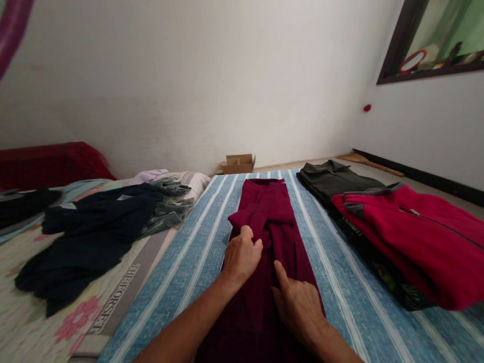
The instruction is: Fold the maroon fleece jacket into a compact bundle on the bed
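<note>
A maroon garment (270, 237) lies folded into a long narrow strip on the blue striped sheet (196, 252). Its long axis runs straight away from the person, with the far end pointing toward the wall and the near end passing under both forearms. The left hand (241, 254) is closed around a bunched fold of the cloth, which bulges just beyond and to the right of its curled fingers. The right hand (298, 302) lies flat and open on the strip, with the thumb stretched forward toward that fold and the fingertips pressing the cloth's right edge. Well to the right of these fingers lies a red fleece jacket (416, 242) on top of dark green clothes (333, 179). Far left of the left fingers sits a heap of dark navy clothes (91, 237).
</note>
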The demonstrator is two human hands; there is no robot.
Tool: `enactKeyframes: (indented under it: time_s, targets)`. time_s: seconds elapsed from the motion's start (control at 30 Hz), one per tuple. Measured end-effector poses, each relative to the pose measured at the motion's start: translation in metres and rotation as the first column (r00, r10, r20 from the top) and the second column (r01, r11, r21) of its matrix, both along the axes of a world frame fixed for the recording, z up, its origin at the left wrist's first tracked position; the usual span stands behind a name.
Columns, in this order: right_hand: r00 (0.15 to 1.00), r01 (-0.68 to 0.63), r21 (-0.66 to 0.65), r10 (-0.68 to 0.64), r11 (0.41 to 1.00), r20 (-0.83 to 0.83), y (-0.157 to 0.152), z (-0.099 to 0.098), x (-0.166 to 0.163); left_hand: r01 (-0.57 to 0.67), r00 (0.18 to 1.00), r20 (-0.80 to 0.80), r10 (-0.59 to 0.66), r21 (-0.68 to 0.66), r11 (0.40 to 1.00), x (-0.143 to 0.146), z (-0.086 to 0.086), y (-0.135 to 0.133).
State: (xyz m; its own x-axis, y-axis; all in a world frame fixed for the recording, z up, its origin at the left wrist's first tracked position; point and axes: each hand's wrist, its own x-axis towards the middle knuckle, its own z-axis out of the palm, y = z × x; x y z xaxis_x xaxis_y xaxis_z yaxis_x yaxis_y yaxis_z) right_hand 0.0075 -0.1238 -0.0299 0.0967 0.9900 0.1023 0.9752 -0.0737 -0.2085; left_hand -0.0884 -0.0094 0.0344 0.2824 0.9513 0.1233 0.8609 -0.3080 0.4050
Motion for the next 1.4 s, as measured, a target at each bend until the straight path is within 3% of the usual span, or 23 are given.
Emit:
enactKeyframes:
  time_s: [0.07, 0.1, 0.2, 0.3, 0.43, 0.5, 0.6, 0.67, 0.73, 0.8, 0.87, 0.93, 0.97, 1.03, 1.07, 1.13, 1.2, 1.3, 1.4]
  targets:
    - [1.000, -0.003, -0.001, 0.003, 1.000, 0.007, -0.001, 0.001, 0.000, 0.056, 0.986, -0.163, -0.021, 0.209, 0.976, 0.008, 0.010, 0.009]
    - [1.000, -0.003, -0.001, 0.003, 1.000, 0.011, -0.001, 0.001, 0.000, 0.083, 0.973, -0.231, -0.025, 0.245, 0.966, 0.014, 0.013, 0.014]
    - [1.000, 0.003, -0.001, -0.003, 1.000, 0.010, -0.001, 0.001, -0.001, 0.119, 0.921, -0.388, -0.048, 0.162, 0.980, 0.029, 0.014, 0.028]
    - [1.000, 0.023, -0.034, -0.023, 0.999, -0.006, 0.000, 0.003, -0.002, 0.086, 0.909, -0.414, -0.049, 0.072, 0.994, 0.031, 0.009, 0.034]
    - [0.998, 0.058, -0.119, -0.061, 0.991, -0.027, 0.005, 0.010, -0.005, -0.034, 0.987, -0.151, 0.045, 0.071, 0.997, 0.010, 0.002, 0.023]
    - [0.995, 0.081, -0.156, -0.089, 0.984, -0.044, 0.008, 0.014, -0.007, -0.100, 0.991, 0.082, 0.108, -0.099, 0.990, -0.006, -0.002, 0.007]
    - [0.991, 0.107, -0.183, -0.119, 0.977, -0.059, 0.010, 0.015, -0.007, -0.097, 0.894, 0.362, 0.263, -0.417, 0.904, -0.027, -0.012, -0.024]
    - [0.987, 0.128, -0.184, -0.143, 0.975, -0.075, 0.011, 0.013, -0.005, -0.042, 0.846, 0.433, 0.310, -0.527, 0.849, -0.037, -0.018, -0.045]
    - [0.977, 0.157, -0.185, -0.180, 0.970, -0.114, 0.010, 0.012, -0.001, -0.001, 0.851, 0.430, 0.303, -0.574, 0.819, -0.044, -0.020, -0.062]
    - [0.960, 0.179, -0.178, -0.212, 0.968, -0.185, 0.010, 0.010, 0.005, 0.039, 0.901, 0.374, 0.220, -0.575, 0.817, -0.048, -0.018, -0.076]
    - [0.935, 0.188, -0.140, -0.221, 0.972, -0.276, 0.010, 0.007, 0.011, 0.102, 0.957, 0.286, 0.050, -0.492, 0.865, -0.052, -0.009, -0.086]
    - [0.907, 0.183, -0.087, -0.202, 0.979, -0.369, 0.010, 0.003, 0.017, 0.190, 0.973, 0.172, -0.151, -0.240, 0.952, -0.055, 0.005, -0.089]
    - [0.892, 0.177, -0.063, -0.187, 0.982, -0.410, 0.010, 0.000, 0.020, 0.249, 0.965, 0.101, -0.241, -0.065, 0.966, -0.057, 0.012, -0.086]
    - [0.863, 0.167, -0.023, -0.157, 0.986, -0.479, 0.011, -0.005, 0.023, 0.386, 0.922, -0.067, -0.381, 0.232, 0.893, -0.059, 0.023, -0.073]
    - [0.849, 0.162, -0.004, -0.142, 0.987, -0.509, 0.011, -0.007, 0.024, 0.462, 0.886, -0.168, -0.431, 0.278, 0.842, -0.059, 0.026, -0.063]
    - [0.821, 0.158, 0.027, -0.116, 0.987, -0.559, 0.011, -0.010, 0.025, 0.584, 0.793, -0.354, -0.496, 0.210, 0.784, -0.057, 0.027, -0.039]
    - [0.790, 0.157, 0.050, -0.095, 0.986, -0.605, 0.011, -0.013, 0.026, 0.656, 0.673, -0.487, -0.556, 0.046, 0.754, -0.053, 0.022, -0.017]
    - [0.745, 0.153, 0.072, -0.067, 0.986, -0.664, 0.010, -0.015, 0.028, 0.708, 0.521, -0.578, -0.628, -0.119, 0.696, -0.043, 0.016, 0.002]
    - [0.713, 0.143, 0.076, -0.050, 0.987, -0.699, 0.010, -0.018, 0.030, 0.763, 0.427, -0.627, -0.652, -0.137, 0.631, -0.033, 0.019, 0.006]
